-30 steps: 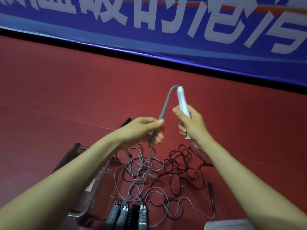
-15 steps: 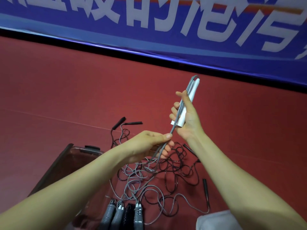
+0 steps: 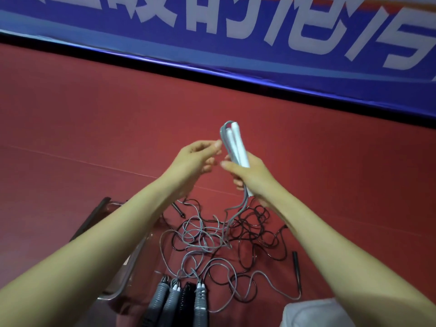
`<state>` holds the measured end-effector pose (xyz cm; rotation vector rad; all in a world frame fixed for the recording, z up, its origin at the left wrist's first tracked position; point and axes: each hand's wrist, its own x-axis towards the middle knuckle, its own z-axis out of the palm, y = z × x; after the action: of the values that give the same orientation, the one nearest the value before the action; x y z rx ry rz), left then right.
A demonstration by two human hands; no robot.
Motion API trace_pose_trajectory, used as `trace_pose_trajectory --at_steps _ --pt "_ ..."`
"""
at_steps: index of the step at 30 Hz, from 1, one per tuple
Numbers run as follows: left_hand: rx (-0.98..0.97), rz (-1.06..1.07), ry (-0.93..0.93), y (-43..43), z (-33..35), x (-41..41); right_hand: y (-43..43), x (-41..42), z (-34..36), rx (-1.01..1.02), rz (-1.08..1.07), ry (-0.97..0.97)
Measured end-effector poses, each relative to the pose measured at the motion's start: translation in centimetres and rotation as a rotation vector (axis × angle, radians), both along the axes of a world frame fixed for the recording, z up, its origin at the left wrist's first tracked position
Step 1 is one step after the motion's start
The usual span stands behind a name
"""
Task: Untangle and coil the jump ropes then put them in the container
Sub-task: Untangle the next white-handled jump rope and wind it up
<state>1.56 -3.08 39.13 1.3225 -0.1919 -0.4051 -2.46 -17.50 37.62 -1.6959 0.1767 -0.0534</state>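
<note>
gripping two white handles [image 3: 236,147] side by side, the right hand [image 3: 250,176] holds them upright and tilted a little to the left, fingers wrapped round their lower half. from the head camera i see a grey cord [image 3: 238,212] folded in a tight loop over the handle tops and running down along them. it leaves the bottom of the fist and hangs to the floor.

the left hand [image 3: 200,159] is raised just beside the handles with its fingers curled. its thumb tip reaches the cord near the top of the bundle, but i cannot tell whether it pinches the cord or only touches it.

below the hands, a tangle of grey and black ropes [image 3: 221,240] lies spread on the red floor [image 3: 94,128]. the hanging cord runs into it. three grey ribbed handles [image 3: 171,300] and one black ribbed handle [image 3: 186,297] lie together at the near edge of the tangle. a slim black handle [image 3: 295,260] lies to its right.

the clear container [image 3: 122,277] sits on the floor left of the tangle, partly hidden under the left forearm. i see no rope in the part that shows.

a blue banner [image 3: 141,31] with white characters runs along the far edge of the floor. a pale cloth [image 3: 306,313] shows at the bottom edge.
</note>
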Motion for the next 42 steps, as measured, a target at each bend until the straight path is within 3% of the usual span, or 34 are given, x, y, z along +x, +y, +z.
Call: trace_pose_trajectory --at_steps 6,14,18,21,24,29,33,38,42 --pt "0.049 0.096 -0.101 0.4 -0.6 0.2 0.6 -0.1 -0.7 -0.398 0.047 -0.022" --pt "0.083 0.145 -0.185 2.5 0.8 1.4 0.2 -1.3 -0.4 -0.312 0.202 0.095" --pt "-0.025 0.181 -0.086 2.6 1.4 1.4 0.6 -1.4 -0.7 -0.326 0.231 0.061" --pt "-0.169 0.139 0.011 2.3 1.4 0.8 1.2 -1.8 -0.9 -0.085 0.225 0.09" --pt "-0.112 -0.054 0.004 1.7 0.7 -0.3 1.5 -1.9 -0.6 0.202 0.236 0.108" --pt "-0.022 -0.188 -0.075 1.3 0.1 -0.6 1.4 -2.3 0.8 0.356 0.356 0.201" --pt "0.0 -0.231 -0.036 1.3 0.1 -0.8 1.8 -2.7 0.9 0.485 0.411 0.266" --pt "0.044 -0.168 -0.037 1.3 0.6 -0.7 2.7 -2.6 0.6 0.473 0.324 0.218" --pt "0.058 -0.096 -0.12 2.3 1.6 0.5 2.7 -2.6 -0.1 0.132 0.261 0.089"
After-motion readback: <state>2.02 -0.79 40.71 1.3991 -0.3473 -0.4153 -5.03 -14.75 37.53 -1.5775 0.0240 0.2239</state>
